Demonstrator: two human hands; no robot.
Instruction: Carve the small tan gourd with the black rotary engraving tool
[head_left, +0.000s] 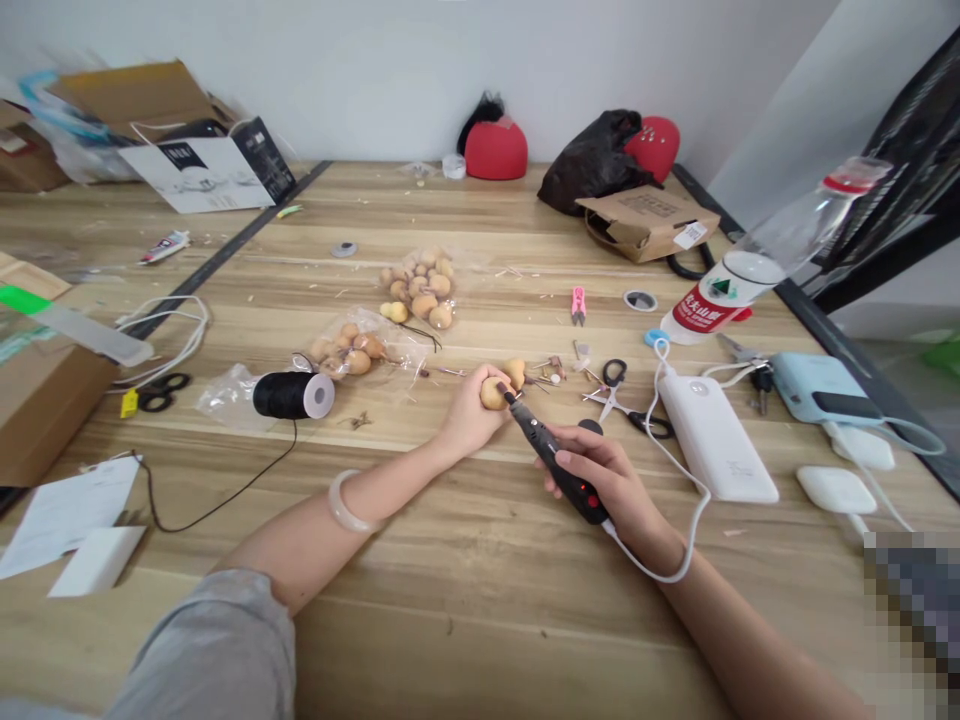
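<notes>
A small tan gourd (493, 394) sits in the left hand (472, 418), just above the middle of the bench (480, 590); the fingers close around it. A second rounded tan shape shows right behind it, and whether it is part of the same gourd cannot be told. The right hand (604, 468) grips a black rotary tool (553, 455), its dark tip at the gourd's near face and a red light glowing near its rear end. A white cable (703, 510) loops from the tool past the right wrist to a white power bank (716, 435). Scissors (615, 398) lie open between the gourd and the power bank, with pink pliers (578, 304) farther back. Left of the gourd are two clear bags of gourds (356, 352) and a spool of black thread (281, 396). A plastic bottle (701, 315) stands beyond the power bank.
</notes>
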